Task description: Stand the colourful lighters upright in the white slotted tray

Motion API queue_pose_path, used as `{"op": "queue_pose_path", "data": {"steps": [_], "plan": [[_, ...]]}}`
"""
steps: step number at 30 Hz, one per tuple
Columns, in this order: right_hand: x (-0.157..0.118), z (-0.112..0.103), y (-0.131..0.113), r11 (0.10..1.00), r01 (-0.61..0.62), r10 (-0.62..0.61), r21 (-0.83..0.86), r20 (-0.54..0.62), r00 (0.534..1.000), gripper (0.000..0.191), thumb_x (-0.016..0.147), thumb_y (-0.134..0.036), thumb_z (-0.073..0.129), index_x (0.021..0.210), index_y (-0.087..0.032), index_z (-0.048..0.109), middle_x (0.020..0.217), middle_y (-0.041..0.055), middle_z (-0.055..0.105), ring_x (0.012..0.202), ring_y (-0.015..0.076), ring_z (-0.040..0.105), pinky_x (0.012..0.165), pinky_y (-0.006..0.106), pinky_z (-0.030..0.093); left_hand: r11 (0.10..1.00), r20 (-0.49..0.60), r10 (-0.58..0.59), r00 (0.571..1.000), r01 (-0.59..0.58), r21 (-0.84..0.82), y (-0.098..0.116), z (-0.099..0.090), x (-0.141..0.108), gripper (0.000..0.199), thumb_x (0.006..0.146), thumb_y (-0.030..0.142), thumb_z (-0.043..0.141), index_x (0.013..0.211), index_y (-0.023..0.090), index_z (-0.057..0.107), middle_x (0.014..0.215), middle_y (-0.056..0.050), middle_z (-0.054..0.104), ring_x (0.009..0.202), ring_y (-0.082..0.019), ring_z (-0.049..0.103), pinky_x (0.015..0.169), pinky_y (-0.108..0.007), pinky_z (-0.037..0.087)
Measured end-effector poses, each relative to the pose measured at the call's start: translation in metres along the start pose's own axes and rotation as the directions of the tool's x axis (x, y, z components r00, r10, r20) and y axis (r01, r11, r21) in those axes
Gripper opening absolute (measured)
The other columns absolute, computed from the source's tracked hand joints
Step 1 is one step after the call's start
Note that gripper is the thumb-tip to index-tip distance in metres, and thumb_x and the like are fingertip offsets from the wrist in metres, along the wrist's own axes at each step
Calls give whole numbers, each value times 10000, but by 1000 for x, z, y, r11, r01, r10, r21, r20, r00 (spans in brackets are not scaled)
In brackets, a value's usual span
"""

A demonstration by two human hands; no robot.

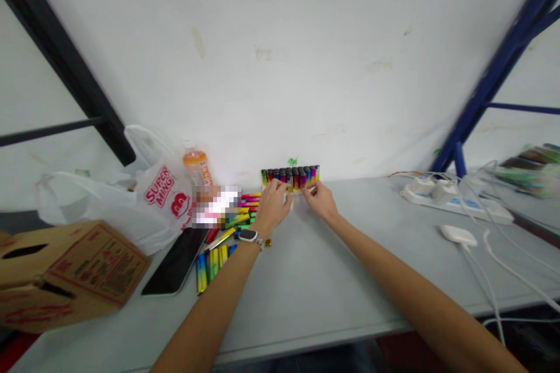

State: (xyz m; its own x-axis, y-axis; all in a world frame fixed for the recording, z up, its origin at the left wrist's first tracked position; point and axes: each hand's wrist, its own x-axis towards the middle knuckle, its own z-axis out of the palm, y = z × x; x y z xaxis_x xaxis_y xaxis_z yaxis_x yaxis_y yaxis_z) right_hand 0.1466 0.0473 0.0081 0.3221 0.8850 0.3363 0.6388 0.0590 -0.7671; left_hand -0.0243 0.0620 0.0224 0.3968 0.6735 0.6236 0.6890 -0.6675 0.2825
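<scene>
Colourful lighters with black tops stand upright, packed in rows in a low pale holder against the wall. My left hand, with a watch at its wrist, is at the left front of the rows, fingers curled beside a gold-coloured lighter. Whatever lies within its fingertips is too small to make out. At the right front, my right hand has thumb and fingers pinched together by the holder's edge. Loose shiny lighters lie flat left of my left forearm, and more of them lie farther back.
On the left are a cardboard box, a dark tablet-like device, a plastic bag and an orange bottle. A power strip, a white adapter and cables occupy the right. The wall bounds the grey table.
</scene>
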Motion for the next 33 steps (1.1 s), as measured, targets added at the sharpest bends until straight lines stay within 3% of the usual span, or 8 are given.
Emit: {"op": "queue_pose_path", "data": {"steps": [4, 8, 13, 20, 27, 33], "plan": [[27, 7, -11, 985, -44, 40, -164, -26, 999, 288, 826, -469, 605, 960, -215, 628, 826, 75, 688, 797, 235, 647, 683, 311, 445, 997, 36, -26, 999, 28, -75, 10, 0, -28, 174, 901, 186, 531, 1007, 197, 668, 1028, -79, 577, 1029, -236, 564, 955, -414, 470], [40, 14, -13, 964, -72, 58, -256, -59, 997, 301, 833, -467, 598, 988, -211, 635, 874, 112, 697, 843, 275, 667, 702, 345, 463, 996, 67, -3, 998, 9, -84, 11, -3, -39, 149, 900, 186, 544, 975, 195, 673, 1018, -80, 583, 1025, -241, 563, 941, -423, 479], [45, 14, -13, 959, -62, 45, -276, -67, 997, 277, 836, -431, 601, 990, -209, 660, 905, 121, 712, 865, 285, 676, 710, 352, 469, 997, 71, 6, 997, 0, -78, 10, -3, -39, 141, 908, 194, 540, 931, 198, 678, 1003, -79, 588, 1013, -241, 566, 941, -424, 479], [47, 11, -19, 983, 55, -73, -173, -98, 992, 246, 852, -399, 599, 952, -194, 692, 846, 82, 725, 789, 214, 652, 697, 295, 451, 997, 81, -33, 996, 38, -66, 8, -5, -42, 121, 892, 200, 564, 912, 203, 683, 1000, -80, 594, 1013, -251, 572, 928, -425, 482], [44, 14, -9, 969, 248, -247, -5, 48, 968, 221, 852, -356, 615, 957, -176, 689, 698, 15, 669, 644, 164, 595, 648, 277, 438, 996, 73, -72, 995, 76, -53, -1, -13, -43, 116, 890, 206, 574, 899, 196, 689, 967, -78, 598, 980, -246, 564, 932, -426, 468], [57, 5, -9, 975, 213, -221, 60, 285, 933, 203, 865, -299, 609, 994, -159, 680, 627, -7, 643, 490, 142, 550, 532, 266, 431, 994, 106, -97, 990, 102, -45, -10, -8, -47, 95, 880, 222, 602, 863, 201, 693, 944, -70, 607, 962, -236, 570, 914, -407, 471]]}}
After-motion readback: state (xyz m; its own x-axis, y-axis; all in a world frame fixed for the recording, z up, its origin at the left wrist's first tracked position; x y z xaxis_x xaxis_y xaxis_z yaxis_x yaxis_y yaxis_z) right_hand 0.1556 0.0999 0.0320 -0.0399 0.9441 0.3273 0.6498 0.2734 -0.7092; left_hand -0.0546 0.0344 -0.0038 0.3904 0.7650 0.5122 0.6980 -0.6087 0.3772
